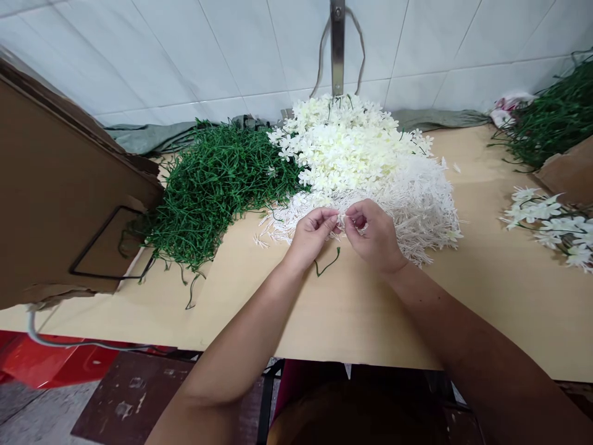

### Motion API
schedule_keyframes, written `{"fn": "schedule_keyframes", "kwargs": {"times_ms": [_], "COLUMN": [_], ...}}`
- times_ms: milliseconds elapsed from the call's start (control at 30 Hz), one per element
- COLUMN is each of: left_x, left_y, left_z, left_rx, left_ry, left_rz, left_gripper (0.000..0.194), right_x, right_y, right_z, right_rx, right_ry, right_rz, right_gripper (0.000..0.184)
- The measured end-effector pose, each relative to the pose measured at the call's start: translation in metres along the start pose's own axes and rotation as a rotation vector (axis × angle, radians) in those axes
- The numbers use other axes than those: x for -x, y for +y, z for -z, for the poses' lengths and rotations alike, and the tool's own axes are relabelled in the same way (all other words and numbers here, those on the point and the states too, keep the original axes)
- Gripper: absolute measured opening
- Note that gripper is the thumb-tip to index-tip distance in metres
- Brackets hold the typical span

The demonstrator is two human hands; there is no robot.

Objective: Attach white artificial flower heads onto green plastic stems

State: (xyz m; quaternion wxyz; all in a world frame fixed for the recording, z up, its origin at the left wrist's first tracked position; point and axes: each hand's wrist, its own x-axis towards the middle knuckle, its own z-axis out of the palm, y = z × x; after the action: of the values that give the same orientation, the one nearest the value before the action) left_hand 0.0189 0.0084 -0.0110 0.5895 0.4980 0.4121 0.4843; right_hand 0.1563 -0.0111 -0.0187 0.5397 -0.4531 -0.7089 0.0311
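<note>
My left hand [311, 233] and my right hand [373, 235] meet above the wooden table [352, 309], fingertips pinched together on a small white flower piece [343, 220]. A thin green stem [327, 264] hangs down below my left hand. Just behind the hands lies a heap of white plastic flower centres [417, 204], with a pile of cream-white fabric petals [347, 142] on top and behind. A mound of green plastic stems [213, 185] lies to the left of these.
A brown cardboard box [55, 198] stands at the left edge. Finished white flowers on stems [551, 222] lie at the right, beside more green stems [556, 117] and another cardboard piece [572, 173]. A tiled wall [231, 55] rises behind. A dark stool [134, 395] sits below.
</note>
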Motion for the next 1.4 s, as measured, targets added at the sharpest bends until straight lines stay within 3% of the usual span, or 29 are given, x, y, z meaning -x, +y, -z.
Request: {"fn": "schedule_keyframes", "kwargs": {"times_ms": [100, 200, 500, 800, 1000, 1133, 1300, 1400], "left_x": [-0.002, -0.002, 0.003, -0.001, 0.001, 0.003, 0.006, 0.007], "left_y": [0.000, 0.002, 0.008, 0.001, 0.005, 0.001, -0.001, 0.002], "left_z": [0.005, 0.008, 0.003, 0.002, -0.003, -0.002, 0.001, 0.003], "left_rx": [0.028, 0.033, 0.046, -0.024, -0.010, -0.114, -0.431, -0.513], "left_ry": [-0.029, -0.060, -0.082, 0.045, 0.131, 0.131, 0.114, 0.120], "left_rz": [0.062, 0.075, 0.062, 0.039, 0.040, -0.019, -0.229, -0.325], "left_gripper": [0.030, 0.034, 0.038, 0.026, 0.021, 0.018, 0.004, 0.006], "right_x": [0.000, -0.001, -0.001, 0.001, 0.002, 0.001, 0.001, 0.000], "right_y": [-0.003, -0.006, -0.004, -0.004, -0.004, -0.007, -0.010, -0.009], "right_z": [0.001, 0.002, 0.002, 0.000, -0.002, -0.002, -0.002, -0.003], "right_rx": [-0.079, -0.060, 0.002, -0.043, -0.093, -0.128, -0.172, -0.224], "right_ry": [-0.033, -0.050, 0.012, -0.046, -0.004, -0.003, 0.000, 0.008], "right_rz": [-0.058, -0.001, -0.019, -0.055, -0.120, -0.187, -0.212, -0.290], "right_gripper": [0.011, 0.011, 0.012, 0.010, 0.010, 0.010, 0.010, 0.012]}}
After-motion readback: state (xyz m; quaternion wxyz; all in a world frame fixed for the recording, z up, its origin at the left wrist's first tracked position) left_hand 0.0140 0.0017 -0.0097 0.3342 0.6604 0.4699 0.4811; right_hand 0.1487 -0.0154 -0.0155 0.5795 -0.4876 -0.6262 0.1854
